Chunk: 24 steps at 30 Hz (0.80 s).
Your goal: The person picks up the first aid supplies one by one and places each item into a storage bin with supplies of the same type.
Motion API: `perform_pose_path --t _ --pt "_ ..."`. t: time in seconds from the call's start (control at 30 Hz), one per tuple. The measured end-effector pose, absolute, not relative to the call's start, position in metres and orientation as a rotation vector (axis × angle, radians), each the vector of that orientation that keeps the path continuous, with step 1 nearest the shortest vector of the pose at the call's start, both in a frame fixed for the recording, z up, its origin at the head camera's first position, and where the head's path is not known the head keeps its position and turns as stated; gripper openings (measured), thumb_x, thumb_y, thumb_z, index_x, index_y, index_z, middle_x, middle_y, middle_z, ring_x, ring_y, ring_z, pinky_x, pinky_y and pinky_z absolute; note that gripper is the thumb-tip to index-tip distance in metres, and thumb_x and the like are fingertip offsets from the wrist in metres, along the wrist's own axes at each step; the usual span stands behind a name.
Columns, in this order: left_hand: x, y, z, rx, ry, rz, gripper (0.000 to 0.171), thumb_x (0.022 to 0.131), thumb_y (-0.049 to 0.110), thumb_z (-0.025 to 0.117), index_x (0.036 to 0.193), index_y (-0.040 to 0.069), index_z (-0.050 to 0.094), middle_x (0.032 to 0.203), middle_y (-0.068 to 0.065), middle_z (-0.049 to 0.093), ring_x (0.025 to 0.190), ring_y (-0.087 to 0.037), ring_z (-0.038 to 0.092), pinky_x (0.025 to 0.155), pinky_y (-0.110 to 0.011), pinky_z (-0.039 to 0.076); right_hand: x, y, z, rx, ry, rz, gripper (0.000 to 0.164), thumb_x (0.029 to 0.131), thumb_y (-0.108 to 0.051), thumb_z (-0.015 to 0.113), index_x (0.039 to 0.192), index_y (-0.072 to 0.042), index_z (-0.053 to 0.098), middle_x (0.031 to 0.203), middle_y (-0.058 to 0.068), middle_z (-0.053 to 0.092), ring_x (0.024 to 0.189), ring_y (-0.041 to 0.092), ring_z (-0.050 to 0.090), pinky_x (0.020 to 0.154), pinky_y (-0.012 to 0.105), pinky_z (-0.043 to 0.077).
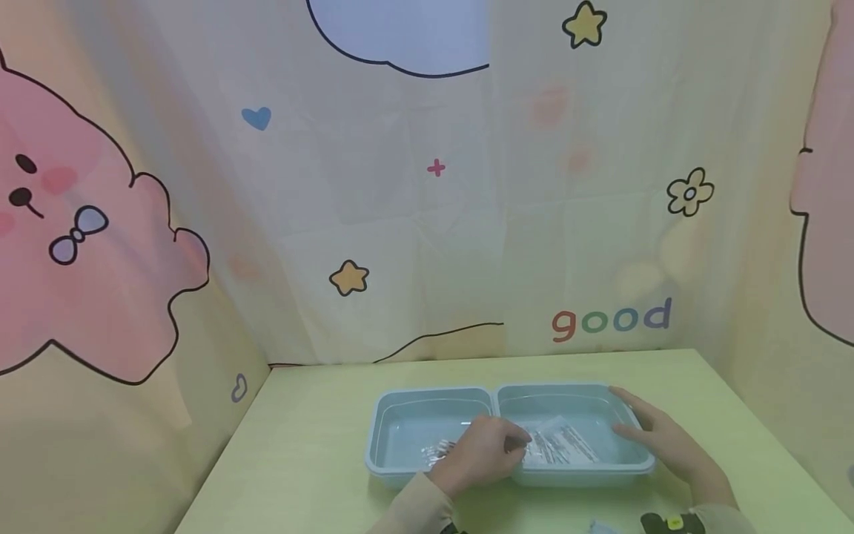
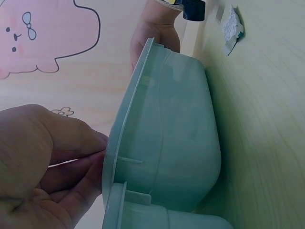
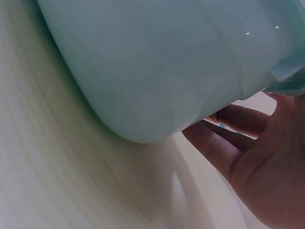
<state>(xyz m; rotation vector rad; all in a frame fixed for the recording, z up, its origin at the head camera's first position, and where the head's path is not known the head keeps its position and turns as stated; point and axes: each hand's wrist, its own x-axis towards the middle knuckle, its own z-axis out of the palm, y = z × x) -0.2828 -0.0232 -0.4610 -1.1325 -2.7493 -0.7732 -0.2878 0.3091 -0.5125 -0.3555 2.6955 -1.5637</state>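
Two light-blue trays stand side by side, the left tray (image 1: 372, 434) and the right tray (image 1: 587, 478). My left hand (image 1: 479, 454) reaches over where they meet, thumb and fingers pinched together. Its fingertips are at the left end of a clear packet (image 1: 560, 443) of thin sticks in the right tray; in the left wrist view the rim covers the tips. At the right tray's right end my right hand (image 1: 660, 437) grips the rim, thumb over it, with other fingers (image 3: 209, 143) against the outer wall. Small shiny packets (image 1: 437, 451) lie in the left tray, partly behind my left hand.
On the pale wood-grain table (image 1: 307, 430), a small crumpled wrapper (image 2: 232, 29) lies in front of the trays. Printed curtains (image 1: 414, 259) rise behind the table and along both sides. A black wrist device (image 1: 674, 523) is on my right wrist.
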Motion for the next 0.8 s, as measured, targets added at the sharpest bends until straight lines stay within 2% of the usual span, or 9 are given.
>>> perform_pose_path --t 0.4,0.8 --pt "-0.2820 -0.0240 -0.4613 -1.130 -2.744 -0.775 0.023 0.088 0.014 0.065 0.108 0.016 0.076 0.100 0.010 0.074 0.088 0.007 0.065 0.073 -0.006 0.048 -0.2892 0.3100 -0.5142 -0.380 2.711 -1.556 0.071 0.095 -0.028 0.060 0.155 -0.013 0.025 0.158 0.026 0.018 0.140 0.056 0.016 0.105 0.073 0.021" --pt "-0.2830 -0.0228 -0.4603 -1.146 -2.746 -0.791 0.023 0.088 0.014 0.064 0.107 0.016 0.076 0.095 0.010 0.075 0.082 0.009 0.062 0.070 -0.006 0.047 -0.2896 0.3098 -0.5144 -0.362 2.727 -1.536 0.071 0.095 -0.030 0.060 0.154 -0.013 0.026 0.158 0.026 0.020 0.140 0.056 0.019 0.105 0.072 0.023"
